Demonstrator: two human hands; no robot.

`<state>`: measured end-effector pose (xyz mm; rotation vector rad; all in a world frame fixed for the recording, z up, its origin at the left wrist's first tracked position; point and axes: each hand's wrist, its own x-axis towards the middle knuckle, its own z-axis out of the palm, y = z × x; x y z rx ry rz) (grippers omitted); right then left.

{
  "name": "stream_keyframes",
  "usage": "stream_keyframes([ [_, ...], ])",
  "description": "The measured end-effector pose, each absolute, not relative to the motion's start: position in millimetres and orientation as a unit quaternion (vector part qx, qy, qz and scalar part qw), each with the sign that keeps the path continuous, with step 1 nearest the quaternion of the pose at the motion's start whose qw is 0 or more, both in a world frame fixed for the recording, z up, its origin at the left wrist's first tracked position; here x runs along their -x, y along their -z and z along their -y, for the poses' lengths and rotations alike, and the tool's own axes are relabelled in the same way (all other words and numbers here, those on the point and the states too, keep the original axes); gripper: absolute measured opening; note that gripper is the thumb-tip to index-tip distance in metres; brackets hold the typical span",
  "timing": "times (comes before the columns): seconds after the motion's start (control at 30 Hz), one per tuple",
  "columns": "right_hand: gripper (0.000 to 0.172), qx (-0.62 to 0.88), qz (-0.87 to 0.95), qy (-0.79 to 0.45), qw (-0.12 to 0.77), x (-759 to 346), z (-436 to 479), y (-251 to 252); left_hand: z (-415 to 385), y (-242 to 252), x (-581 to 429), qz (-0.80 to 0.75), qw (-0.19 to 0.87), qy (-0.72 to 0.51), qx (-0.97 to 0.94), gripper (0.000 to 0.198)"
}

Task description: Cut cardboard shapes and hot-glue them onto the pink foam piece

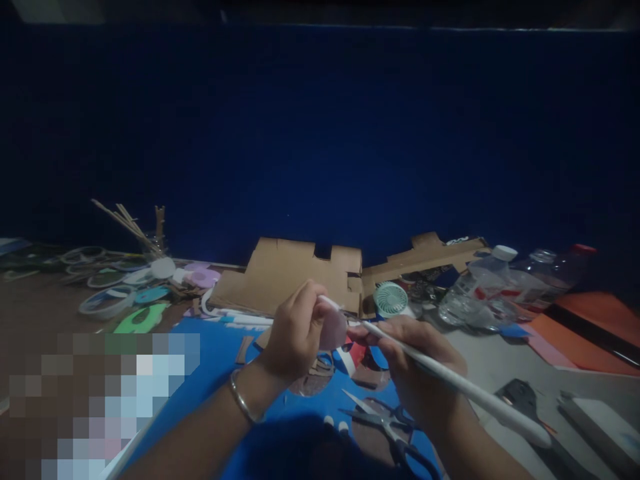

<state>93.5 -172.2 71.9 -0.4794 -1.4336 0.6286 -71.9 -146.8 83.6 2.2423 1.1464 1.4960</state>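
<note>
My left hand [295,328], a bangle on its wrist, is closed on a small pale pinkish rounded piece [333,329]. A short white strip [329,303] shows at its fingertips. My right hand [420,350] is wrapped round a long white pen-like rod [470,387], whose narrow tip points at the pale piece; whether they touch I cannot tell. Below the hands, scissors [384,421] lie with blades apart on a blue sheet [200,373] that has round cut-outs. Brown cardboard scraps [320,365] and a red and white piece [353,355] lie beneath my fingers.
Cut cardboard [285,277] stands behind the hands, beside a mint-green fan [391,300]. Plastic bottles [475,290] and orange sheets [590,327] are at the right. A glue gun [520,400] lies nearer. Tape rolls [107,303] and wooden sticks [127,223] crowd the left.
</note>
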Motion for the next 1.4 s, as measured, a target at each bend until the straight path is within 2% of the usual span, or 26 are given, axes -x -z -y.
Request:
stream_keyframes([
  [0.2, 0.010, 0.200, 0.604, -0.290, 0.715, -87.6, 174.0, -72.4, 145.5, -81.4, 72.4, -0.389, 0.117, -0.511, -0.758, 0.016],
  [0.33, 0.004, 0.247, 0.622, -0.272, 0.692, -89.5, 176.3, -74.8, 144.7, -81.3, 73.6, -0.389, 0.114, -0.508, -0.760, 0.015],
  [0.77, 0.006, 0.213, 0.617, -0.313, 0.690, -90.6, 173.9, -73.6, 144.4, -82.2, 73.1, -0.372, 0.127, -0.507, -0.767, 0.016],
  [0.97, 0.003, 0.212, 0.605, -0.355, 0.680, -89.9, 175.7, -70.5, 143.5, -81.8, 75.4, -0.370, 0.099, -0.510, -0.770, 0.014],
  [1.4, 0.007, 0.251, 0.647, -0.233, 0.681, -88.1, 182.3, -77.6, 145.5, -83.8, 75.2, -0.376, 0.071, -0.512, -0.769, 0.013],
])
